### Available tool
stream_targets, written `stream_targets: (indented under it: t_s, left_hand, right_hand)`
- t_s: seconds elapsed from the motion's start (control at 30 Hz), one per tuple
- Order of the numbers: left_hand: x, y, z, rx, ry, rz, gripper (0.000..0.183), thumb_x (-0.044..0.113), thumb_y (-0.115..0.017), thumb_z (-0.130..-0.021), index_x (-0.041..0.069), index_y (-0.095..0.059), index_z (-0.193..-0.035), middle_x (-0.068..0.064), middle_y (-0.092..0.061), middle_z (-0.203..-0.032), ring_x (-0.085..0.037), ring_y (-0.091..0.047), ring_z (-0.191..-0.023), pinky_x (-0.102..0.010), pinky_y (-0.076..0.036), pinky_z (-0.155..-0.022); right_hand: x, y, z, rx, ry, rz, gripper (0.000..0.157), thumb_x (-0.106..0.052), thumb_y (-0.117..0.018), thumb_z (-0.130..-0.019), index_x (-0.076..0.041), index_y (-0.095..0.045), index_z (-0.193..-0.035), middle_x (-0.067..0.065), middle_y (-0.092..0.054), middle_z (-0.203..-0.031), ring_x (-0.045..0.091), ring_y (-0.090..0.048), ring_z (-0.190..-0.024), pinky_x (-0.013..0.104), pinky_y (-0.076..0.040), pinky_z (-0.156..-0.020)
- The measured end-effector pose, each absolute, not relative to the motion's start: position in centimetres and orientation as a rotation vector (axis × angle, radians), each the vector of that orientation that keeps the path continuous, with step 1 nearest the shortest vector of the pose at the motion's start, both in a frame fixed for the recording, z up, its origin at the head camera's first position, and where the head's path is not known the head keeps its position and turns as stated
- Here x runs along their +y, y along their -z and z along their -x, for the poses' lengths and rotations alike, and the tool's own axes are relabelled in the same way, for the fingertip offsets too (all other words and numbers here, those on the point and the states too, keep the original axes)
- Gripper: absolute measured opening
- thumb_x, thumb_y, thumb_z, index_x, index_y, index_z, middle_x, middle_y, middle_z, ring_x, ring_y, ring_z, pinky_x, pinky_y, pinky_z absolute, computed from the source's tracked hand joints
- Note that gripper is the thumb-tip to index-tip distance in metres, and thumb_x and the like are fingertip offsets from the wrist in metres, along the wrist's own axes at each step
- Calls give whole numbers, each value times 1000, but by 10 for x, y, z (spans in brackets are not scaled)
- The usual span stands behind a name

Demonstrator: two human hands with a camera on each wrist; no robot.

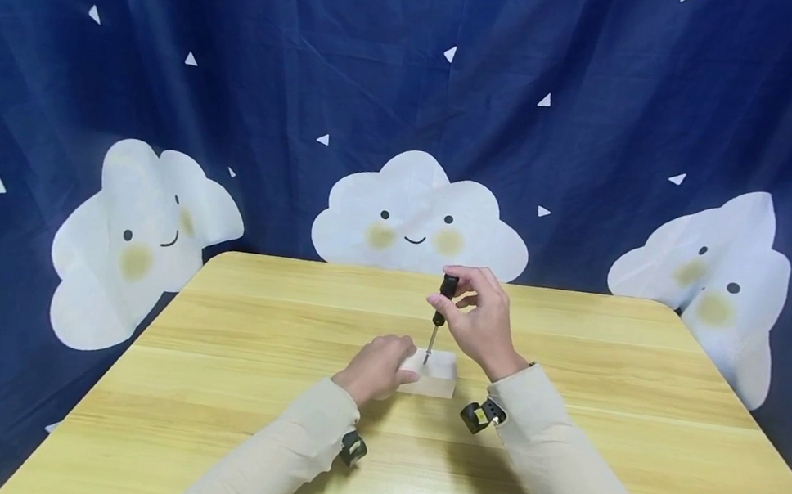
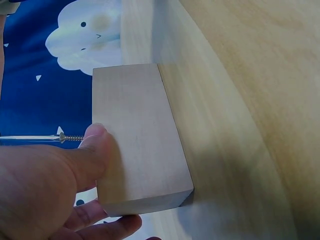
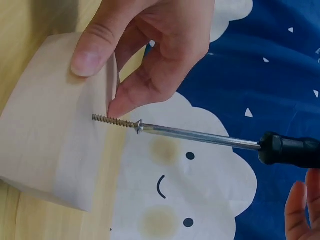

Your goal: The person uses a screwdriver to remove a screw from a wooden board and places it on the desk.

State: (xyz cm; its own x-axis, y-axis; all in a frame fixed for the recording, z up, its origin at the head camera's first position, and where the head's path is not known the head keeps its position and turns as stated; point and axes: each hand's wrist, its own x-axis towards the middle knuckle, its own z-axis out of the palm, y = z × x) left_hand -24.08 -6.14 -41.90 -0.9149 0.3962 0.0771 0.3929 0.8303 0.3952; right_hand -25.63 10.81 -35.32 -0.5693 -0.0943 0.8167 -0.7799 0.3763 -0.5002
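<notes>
A pale wooden block point(image 1: 437, 385) lies on the table, and my left hand point(image 1: 379, 367) grips its left end. In the left wrist view the thumb point(image 2: 95, 145) presses along one edge of the block point(image 2: 137, 125), with fingers round its end. My right hand point(image 1: 485, 324) holds a screwdriver by its black handle point(image 1: 448, 288), fingertips round it, the shaft pointing down at the block's top. At the shaft's point(image 3: 205, 136) tip sits a brass-coloured screw point(image 3: 114, 121). Most of its thread shows, and its point is right at the block's top face.
The light wood-grain table point(image 1: 271, 298) spreads around the block on all sides. Behind it hangs a dark blue curtain point(image 1: 290, 86) with white clouds and small triangles. A black wrist device point(image 1: 482, 415) hangs at the right cuff, another point(image 1: 352, 448) at the left.
</notes>
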Motion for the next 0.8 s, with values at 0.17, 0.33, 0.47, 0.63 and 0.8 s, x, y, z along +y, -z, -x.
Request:
stream_targets:
  t_s: [0.17,0.33,0.47,0.63,0.8]
  left_hand:
    - [-61,419,241,2994,-638,-647,40,27,-72,-88,2,-61,-119,-12,-65,-111,-27,-61,-104,-38,-51,-91]
    - [-61,419,240,2993,-638,-634,41,27,-72,-88,3,-61,-120,-12,-65,-112,-27,-61,-105,-38,-50,-91]
    - [-62,419,239,2998,-643,-639,41,27,-72,-88,2,-61,-119,-12,-65,-112,-27,-61,-104,-38,-51,-91]
    - [-62,419,239,3012,-647,-659,38,26,-73,-87,2,-62,-115,-11,-66,-106,-25,-62,-98,-37,-52,-86]
    - [-62,420,239,3005,-648,-655,40,26,-73,-87,2,-61,-117,-12,-65,-109,-27,-61,-102,-38,-51,-90]
  right_hand:
    - [107,353,257,-1903,-1235,-750,36,1,-83,-74,-1,-68,-107,12,-60,-88,23,-62,-74,34,-57,-57]
    - [107,351,256,-1939,-1214,-749,33,5,-79,-76,-2,-67,-107,12,-62,-89,23,-65,-75,36,-58,-58]
    - [107,350,253,-1961,-1226,-763,32,7,-75,-79,-1,-66,-109,12,-64,-90,24,-66,-77,35,-58,-60]
    - [106,351,252,-1918,-1255,-772,33,3,-79,-78,1,-66,-107,12,-67,-88,24,-66,-72,36,-58,-56]
    - [104,349,253,-1923,-1242,-751,29,0,-78,-80,0,-65,-106,11,-68,-84,22,-66,-69,35,-58,-55]
